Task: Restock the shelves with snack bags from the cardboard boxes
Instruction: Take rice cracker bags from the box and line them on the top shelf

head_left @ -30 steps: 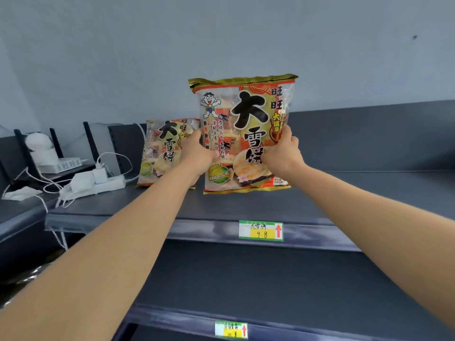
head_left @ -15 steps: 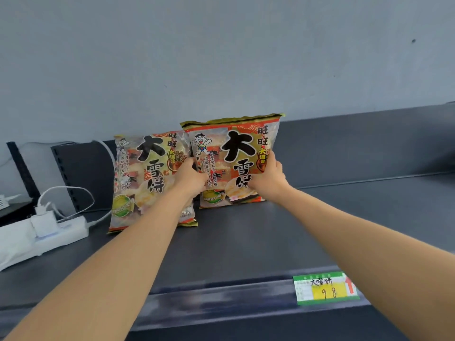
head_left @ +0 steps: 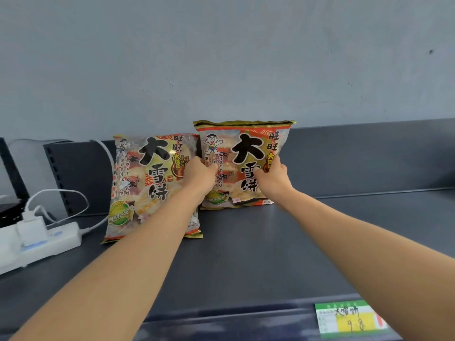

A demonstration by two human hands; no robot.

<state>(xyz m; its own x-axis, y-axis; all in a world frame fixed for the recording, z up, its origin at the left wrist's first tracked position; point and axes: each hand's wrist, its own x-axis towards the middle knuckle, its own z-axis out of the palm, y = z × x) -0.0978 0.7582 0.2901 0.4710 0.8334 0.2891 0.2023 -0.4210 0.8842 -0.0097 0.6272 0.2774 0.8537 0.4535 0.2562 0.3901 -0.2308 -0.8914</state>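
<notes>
Snack bag stands upright at the back of the dark shelf, its base on the shelf and its back against the rear panel. Both hands grasp it: the left hand on its left edge, the right hand on its right side. A second bag leans just beside it on the left. A power strip lies further left, and a price tag sits on the shelf's front edge.

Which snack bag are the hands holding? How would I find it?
Look at the dark shelf under the grey wall. Two matching snack bags stand at its back. The held bag is the right one, standing taller and farther back, with the left hand and right hand gripping it.
</notes>
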